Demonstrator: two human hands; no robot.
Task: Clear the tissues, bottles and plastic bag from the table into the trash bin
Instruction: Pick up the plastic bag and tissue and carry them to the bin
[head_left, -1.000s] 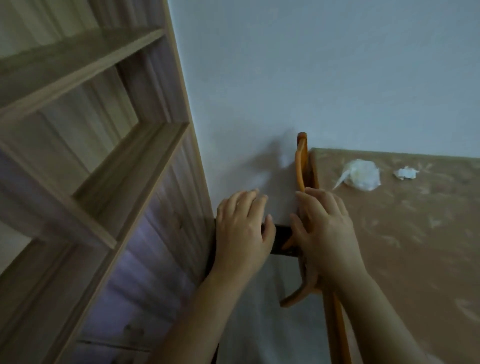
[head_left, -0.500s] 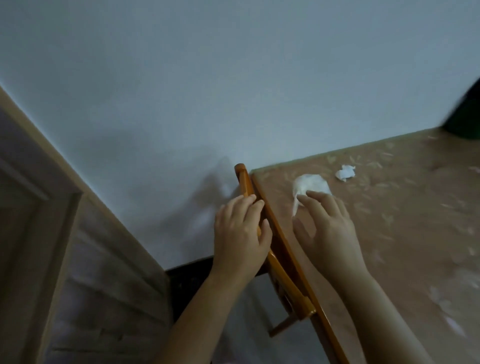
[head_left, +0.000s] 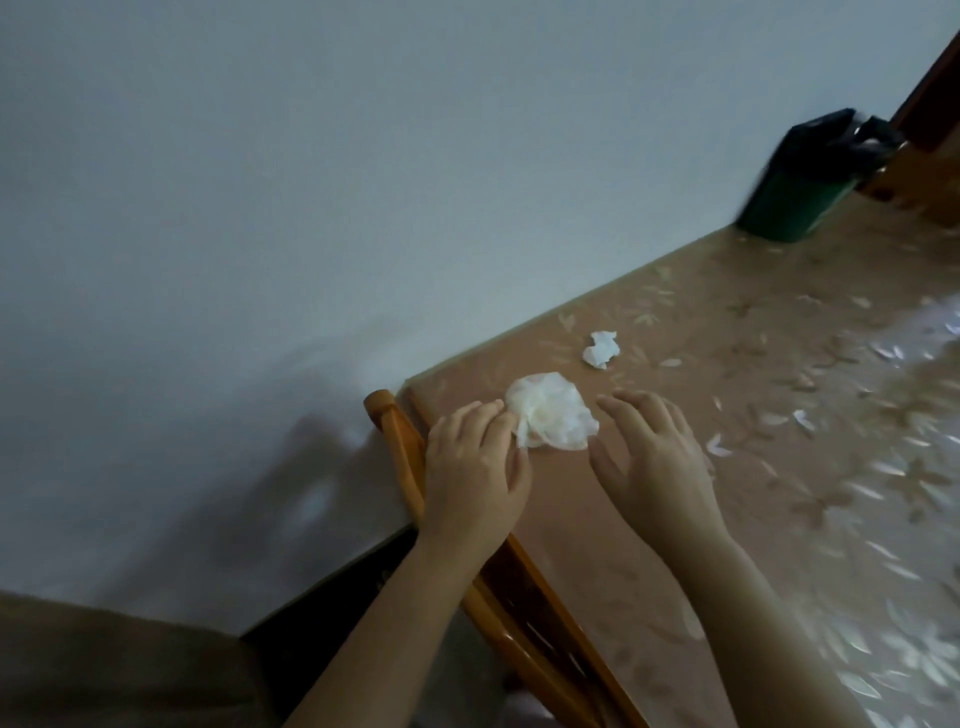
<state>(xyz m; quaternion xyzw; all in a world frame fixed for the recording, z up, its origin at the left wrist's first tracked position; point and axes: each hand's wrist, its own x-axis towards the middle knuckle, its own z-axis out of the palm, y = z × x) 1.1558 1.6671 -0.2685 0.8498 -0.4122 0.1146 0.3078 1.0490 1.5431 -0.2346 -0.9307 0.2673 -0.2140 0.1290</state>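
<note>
A large crumpled white tissue lies near the table's far left corner. My left hand hovers at the table's left edge, fingers curled, fingertips touching the tissue's left side. My right hand is just right of the tissue, fingers spread, holding nothing. A smaller crumpled tissue lies further back. A dark green trash bin with a black liner stands at the table's far end against the wall. No bottles or plastic bag are in view.
The table has a tan cover with a pale leaf pattern. An orange wooden chair back leans against its left edge. A white wall runs behind. Dark wooden furniture shows at the top right.
The view has swung right from the shelves to the table and the bin has come into sight. Both hands have moved from the chair back to either side of the large tissue.
</note>
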